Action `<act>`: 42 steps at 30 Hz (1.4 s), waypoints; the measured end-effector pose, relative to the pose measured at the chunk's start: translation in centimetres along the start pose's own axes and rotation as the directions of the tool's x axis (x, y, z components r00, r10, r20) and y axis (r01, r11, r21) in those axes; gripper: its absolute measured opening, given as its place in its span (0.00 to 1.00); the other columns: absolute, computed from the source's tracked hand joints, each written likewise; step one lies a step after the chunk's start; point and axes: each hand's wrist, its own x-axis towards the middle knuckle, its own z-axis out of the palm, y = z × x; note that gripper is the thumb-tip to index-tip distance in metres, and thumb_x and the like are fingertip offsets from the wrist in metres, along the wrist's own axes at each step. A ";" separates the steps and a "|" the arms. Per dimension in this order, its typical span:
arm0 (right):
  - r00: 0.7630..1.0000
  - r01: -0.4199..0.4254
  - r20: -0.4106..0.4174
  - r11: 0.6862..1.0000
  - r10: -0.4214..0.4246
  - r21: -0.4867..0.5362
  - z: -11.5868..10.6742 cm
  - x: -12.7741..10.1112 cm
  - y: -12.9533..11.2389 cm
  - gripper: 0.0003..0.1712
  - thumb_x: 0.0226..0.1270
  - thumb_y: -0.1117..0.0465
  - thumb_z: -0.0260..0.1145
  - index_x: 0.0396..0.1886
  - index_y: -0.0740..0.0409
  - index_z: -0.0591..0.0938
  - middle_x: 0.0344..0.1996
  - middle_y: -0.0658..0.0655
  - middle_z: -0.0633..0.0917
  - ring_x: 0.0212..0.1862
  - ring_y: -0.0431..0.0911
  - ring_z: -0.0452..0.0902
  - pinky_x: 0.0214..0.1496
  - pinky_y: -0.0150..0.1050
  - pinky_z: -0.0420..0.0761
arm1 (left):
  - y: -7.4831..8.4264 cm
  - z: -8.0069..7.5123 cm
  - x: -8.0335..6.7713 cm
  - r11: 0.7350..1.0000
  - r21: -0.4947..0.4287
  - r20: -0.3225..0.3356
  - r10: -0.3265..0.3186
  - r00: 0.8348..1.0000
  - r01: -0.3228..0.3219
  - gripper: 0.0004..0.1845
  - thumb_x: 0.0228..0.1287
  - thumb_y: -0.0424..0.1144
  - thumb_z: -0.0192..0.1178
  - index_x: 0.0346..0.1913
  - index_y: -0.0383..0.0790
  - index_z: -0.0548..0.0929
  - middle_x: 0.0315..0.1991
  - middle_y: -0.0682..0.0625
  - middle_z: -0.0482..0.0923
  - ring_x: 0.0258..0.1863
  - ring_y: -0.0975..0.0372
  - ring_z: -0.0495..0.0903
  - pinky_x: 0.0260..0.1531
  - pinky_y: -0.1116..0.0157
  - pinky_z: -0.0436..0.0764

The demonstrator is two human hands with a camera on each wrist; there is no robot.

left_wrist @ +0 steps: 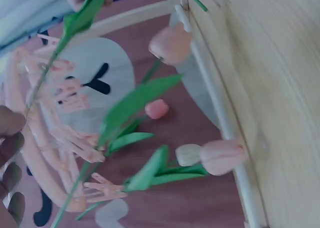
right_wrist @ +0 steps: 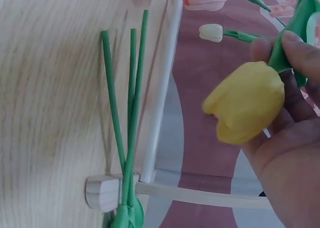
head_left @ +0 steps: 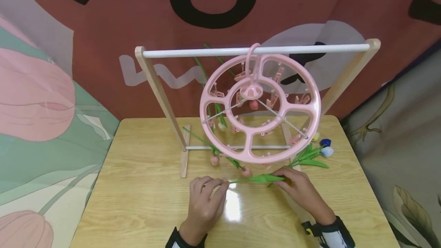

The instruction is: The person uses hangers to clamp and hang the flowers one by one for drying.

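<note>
My right hand (head_left: 303, 190) holds an artificial tulip with a yellow bloom (right_wrist: 247, 103), its thumb and fingers on the green leaves (head_left: 265, 178) just behind the bloom. In the head view that bloom is hidden by the hand. My left hand (head_left: 206, 206) pinches the far end of the same stem, so the tulip lies roughly level between both hands. Just beyond them hangs a round pink clip hanger (head_left: 249, 156) with small pink clips. Pink tulips (head_left: 214, 160) and a white tulip (head_left: 222, 126) hang from it, blooms downward.
The hanger hooks over the white bar (head_left: 193, 52) of a wooden-legged rack (head_left: 162, 98) on the wood-grain table (head_left: 138, 194). Right of the rack lie loose tulips, among them a dark blue bloom (head_left: 325, 142) and a pale blue one (head_left: 327, 152). A printed cloth (head_left: 138, 7) hangs behind.
</note>
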 end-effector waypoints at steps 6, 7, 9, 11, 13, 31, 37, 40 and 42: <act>1.000 0.000 -0.024 1.000 0.000 0.025 -0.1 0.1 -0.2 0.22 0.52 0.74 0.79 0.43 0.48 0.86 0.40 0.42 0.88 0.44 0.34 0.84 0.44 0.25 0.84 | 0.4 -0.1 0.2 0.998 -0.062 -0.032 0.022 0.999 -0.024 0.14 0.73 0.27 0.55 0.32 0.36 0.89 0.29 0.48 0.84 0.30 0.58 0.79 0.33 0.64 0.79; 1.000 -0.003 -0.027 1.000 0.004 0.027 -0.2 0.1 -0.3 0.22 0.52 0.73 0.79 0.43 0.47 0.86 0.40 0.42 0.88 0.44 0.33 0.84 0.44 0.25 0.84 | 0.3 0.0 0.0 0.995 -0.096 -0.017 0.006 1.000 -0.007 0.14 0.72 0.26 0.55 0.33 0.35 0.89 0.30 0.47 0.84 0.29 0.58 0.79 0.32 0.66 0.80; 0.999 -0.004 -0.033 0.999 0.005 0.037 -0.2 0.1 -0.5 0.22 0.52 0.74 0.79 0.43 0.47 0.86 0.39 0.42 0.88 0.43 0.33 0.84 0.43 0.25 0.84 | 0.1 0.3 -0.6 0.983 -0.177 0.032 -0.041 0.999 0.046 0.12 0.73 0.27 0.56 0.36 0.34 0.89 0.32 0.47 0.85 0.30 0.59 0.81 0.33 0.70 0.82; 0.999 0.009 -0.043 0.999 -0.006 0.051 -0.2 0.2 -0.8 0.23 0.52 0.74 0.79 0.43 0.47 0.86 0.39 0.42 0.88 0.42 0.32 0.83 0.41 0.25 0.83 | 0.1 0.7 -1.3 0.952 -0.277 0.096 -0.109 0.989 0.132 0.08 0.73 0.29 0.59 0.40 0.32 0.89 0.34 0.46 0.85 0.32 0.59 0.83 0.35 0.73 0.85; 0.998 0.030 -0.058 0.997 -0.025 0.077 -0.1 0.3 -1.2 0.23 0.52 0.75 0.78 0.43 0.48 0.86 0.38 0.43 0.88 0.39 0.32 0.81 0.38 0.24 0.81 | 0.1 1.4 -2.0 0.894 -0.369 0.177 -0.201 0.963 0.255 0.05 0.70 0.29 0.65 0.44 0.32 0.88 0.38 0.45 0.87 0.35 0.58 0.86 0.39 0.72 0.87; 0.997 0.072 -0.024 0.978 -0.069 0.197 1.8 1.1 -3.0 0.20 0.57 0.71 0.77 0.47 0.50 0.86 0.40 0.47 0.88 0.41 0.35 0.82 0.41 0.30 0.86 | 3.3 7.9 -2.4 -0.082 -0.773 0.560 -0.552 0.618 0.629 0.15 0.70 0.25 0.63 0.54 0.18 0.81 0.51 0.21 0.81 0.53 0.59 0.87 0.54 0.62 0.88; 0.993 0.078 -0.097 0.992 -0.068 0.099 0.4 1.4 -3.2 0.33 0.46 0.70 0.83 0.55 0.54 0.82 0.45 0.49 0.85 0.45 0.42 0.82 0.46 0.28 0.85 | 3.5 7.7 -2.4 -0.069 -0.752 0.566 -0.579 0.587 0.656 0.11 0.71 0.25 0.62 0.51 0.19 0.82 0.50 0.21 0.79 0.50 0.62 0.88 0.52 0.60 0.89; 0.982 0.096 -0.171 0.993 -0.084 0.062 -0.5 1.9 -3.4 0.40 0.40 0.72 0.84 0.58 0.59 0.80 0.42 0.53 0.82 0.42 0.44 0.78 0.44 0.24 0.81 | 3.3 7.5 -2.6 0.041 -0.747 0.518 -0.590 0.619 0.664 0.09 0.70 0.25 0.62 0.49 0.22 0.83 0.50 0.26 0.81 0.51 0.62 0.86 0.49 0.59 0.90; 0.977 0.105 -0.191 0.993 -0.094 0.053 -1.0 2.3 -3.7 0.43 0.39 0.73 0.84 0.61 0.60 0.79 0.45 0.55 0.81 0.41 0.43 0.77 0.44 0.24 0.79 | 3.1 7.4 -2.7 0.135 -0.742 0.472 -0.590 0.655 0.656 0.08 0.70 0.24 0.63 0.48 0.24 0.85 0.49 0.30 0.83 0.51 0.61 0.85 0.46 0.59 0.90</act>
